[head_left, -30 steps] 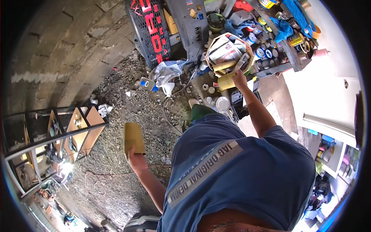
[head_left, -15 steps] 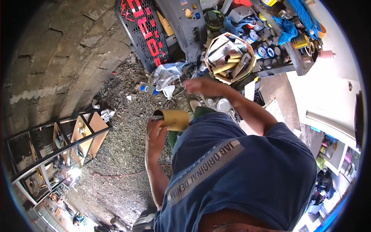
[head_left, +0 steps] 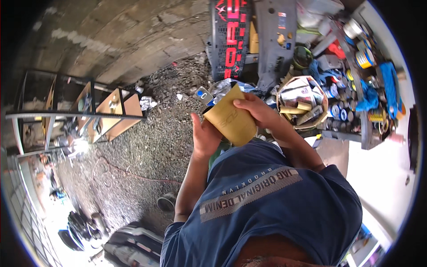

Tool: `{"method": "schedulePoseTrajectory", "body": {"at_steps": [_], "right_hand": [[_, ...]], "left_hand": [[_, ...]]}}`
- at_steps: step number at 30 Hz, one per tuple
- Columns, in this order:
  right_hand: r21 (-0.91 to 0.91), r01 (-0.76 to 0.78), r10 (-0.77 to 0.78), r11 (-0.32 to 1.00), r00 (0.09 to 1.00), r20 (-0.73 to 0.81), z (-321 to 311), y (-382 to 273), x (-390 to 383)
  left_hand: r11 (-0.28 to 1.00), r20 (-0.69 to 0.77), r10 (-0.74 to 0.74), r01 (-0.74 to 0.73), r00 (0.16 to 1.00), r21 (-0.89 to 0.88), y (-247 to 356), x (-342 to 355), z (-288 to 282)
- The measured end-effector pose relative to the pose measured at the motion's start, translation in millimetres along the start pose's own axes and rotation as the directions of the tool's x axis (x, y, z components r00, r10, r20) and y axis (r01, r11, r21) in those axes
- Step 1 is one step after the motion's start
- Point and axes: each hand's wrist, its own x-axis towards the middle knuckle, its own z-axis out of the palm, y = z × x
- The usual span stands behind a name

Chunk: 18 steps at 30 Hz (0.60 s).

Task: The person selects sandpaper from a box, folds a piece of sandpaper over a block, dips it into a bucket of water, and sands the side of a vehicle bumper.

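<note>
Moved since half a second ago: right hand, then well apart from the curved yellow sheet, is now set upon it; the sheet, then seen as a curl at the left hand, is now shown by its broad face.

Item, yellow sheet: one piece, bowed, dark marks on the face; held off the ground, in front of the chest. It is slanted from upper left to lower right; no longer side can be told with certainty.

Item, right hand: sheet grasped by its right edge, below the upper corner, thumb laid on the face; the other fingers are largely hidden.

Item, left hand: unclenched, thumb spread away from the sheet, fingers partly covered by its left edge; whether they bear on it cannot be told.

Relation: the sheet is placed between both hands, its left corner just beside the left thumb. Its lower edge is seen close to the blue shirt; the gap in depth cannot be judged.

Surroundings: right of the right hand, an octagonal carton, with yellow rolls inside its near-left edge; beyond its right edge, paint cans. Widest room is found leftward, over the gravel floor, bounded by the rack and crossed by a reddish cord.
</note>
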Motion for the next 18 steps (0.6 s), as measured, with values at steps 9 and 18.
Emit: {"method": "schedulePoseTrajectory", "body": {"at_steps": [9, 18], "right_hand": [[-0.280, 0.004, -0.031, 0.960, 0.995, -0.093, -32, 9, 2], [-0.953, 0.176, -0.529, 0.246, 0.848, 0.020, -7, 49, -3]], "left_hand": [[0.715, -0.347, 0.325, 0.011, 0.879, 0.699, 32, -38, -42], [0.285, -0.164, 0.592, -0.014, 0.789, 0.958, -13, -22, -44]]}}
